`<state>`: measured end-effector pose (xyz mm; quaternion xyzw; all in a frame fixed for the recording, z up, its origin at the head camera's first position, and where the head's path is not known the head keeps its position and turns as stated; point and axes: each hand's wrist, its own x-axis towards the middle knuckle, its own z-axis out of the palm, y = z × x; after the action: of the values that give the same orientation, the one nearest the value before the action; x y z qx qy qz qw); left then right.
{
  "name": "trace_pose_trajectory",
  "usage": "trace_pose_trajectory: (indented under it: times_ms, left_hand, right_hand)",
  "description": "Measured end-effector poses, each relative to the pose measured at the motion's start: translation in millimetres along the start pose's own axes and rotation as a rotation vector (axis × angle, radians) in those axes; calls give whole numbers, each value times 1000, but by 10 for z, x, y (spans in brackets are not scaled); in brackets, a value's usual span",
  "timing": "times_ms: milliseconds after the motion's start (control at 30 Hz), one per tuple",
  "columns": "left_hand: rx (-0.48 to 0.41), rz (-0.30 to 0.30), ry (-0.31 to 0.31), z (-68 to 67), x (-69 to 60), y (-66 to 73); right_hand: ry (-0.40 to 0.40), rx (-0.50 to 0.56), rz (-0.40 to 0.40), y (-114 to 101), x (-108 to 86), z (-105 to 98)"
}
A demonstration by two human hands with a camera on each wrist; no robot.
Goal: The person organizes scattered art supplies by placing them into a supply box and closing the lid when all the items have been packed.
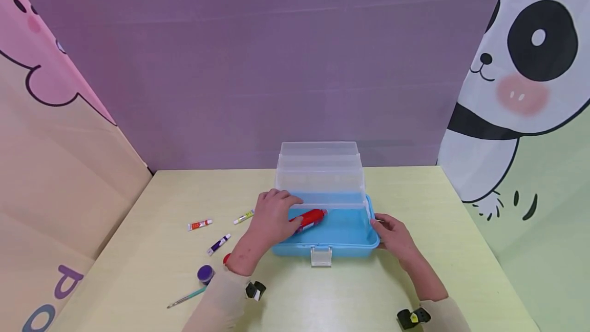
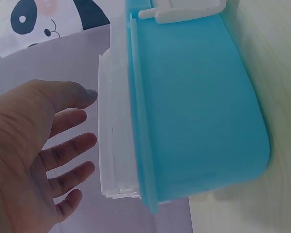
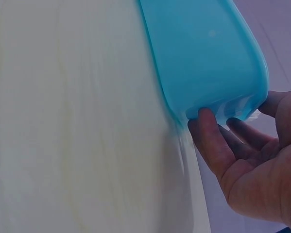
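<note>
The head view shows, from the left, a thin paintbrush with a teal handle, a red-and-white paint tube, a small round purple container, a purple-and-white paint tube, a round red item partly hidden by the wrist, and a yellow-and-white paint tube, all loose on the pale wood-look table, seemingly spread for easy reach. The left hand hangs over the left part of the light-blue plastic box, fingers loosely bent and well spread; the left wrist view shows nothing between them. Just beside it a red cylindrical bottle lies slanted inside the box, one end hidden; whether they touch I cannot tell. The translucent plastic lid stands raised behind, leaving the inside accessible. Rightmost, the right hand grips the box's end, thumb at the rim, bent fingers against the outer wall, probably to steady it
</note>
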<state>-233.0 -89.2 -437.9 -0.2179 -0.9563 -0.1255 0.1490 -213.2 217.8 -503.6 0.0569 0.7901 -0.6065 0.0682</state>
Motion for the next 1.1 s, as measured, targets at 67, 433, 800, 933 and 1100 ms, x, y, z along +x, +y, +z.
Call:
trace_pose_trajectory:
  times_ms: [67,433,800,933,1100]
  left_hand:
    - [1,-1,3,-4,-11,-8]
    - [-11,-18,21,-10,-56,-76]
    - [-61,-34,29,-10,-112,-150]
    - [-87,-41,43,-12,-149,-177]
    - [-117,-46,58,-23,-186,-205]
  right_hand:
    - [-5,-2,-4,6,7,1]
    - [3,9,-7,10,15,7]
    - [0,-3,-3,-7,-14,1]
    - [0,-2,-1,-17,-13,-1]
    - [4,13,2,-14,-13,-1]
